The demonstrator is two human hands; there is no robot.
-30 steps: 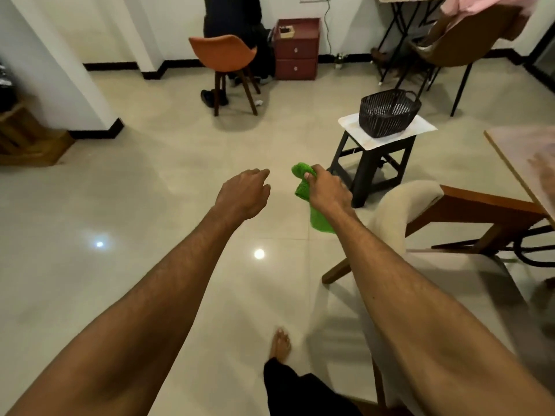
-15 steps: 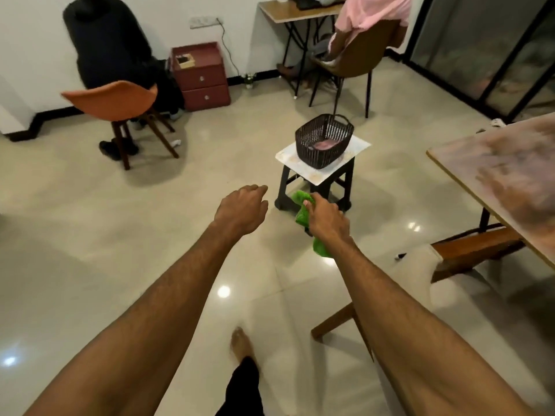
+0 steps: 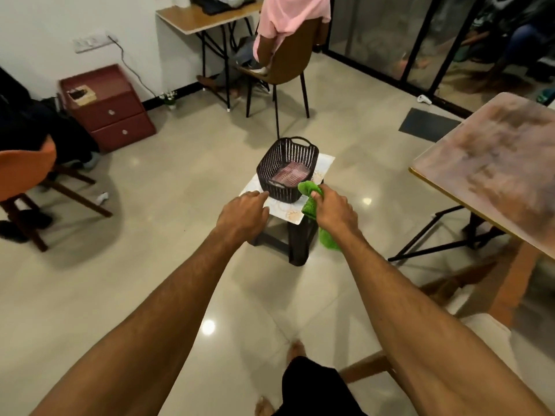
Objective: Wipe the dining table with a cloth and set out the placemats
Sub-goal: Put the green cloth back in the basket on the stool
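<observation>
Pinched in R hand (image 3: 333,208), green microfibre cloth (image 3: 308,199) hangs mid-frame; L hand (image 3: 243,214) empty, loosely curled. Black woven plastic basket (image 3: 270,175) w/ pinkish placemats (image 3: 289,177) closer than before: pickup likely next.

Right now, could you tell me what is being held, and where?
The right hand grips the green cloth near its upper end; the left hand holds nothing.

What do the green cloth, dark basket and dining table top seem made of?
Green cloth: fuzzy, limp fabric, likely microfibre, drooping from the right hand. Dark basket: probably moulded plastic, given its uniform slotted walls. Dining table top: glossy mottled brown with a pale edge, perhaps laminate; uncertain.
</observation>
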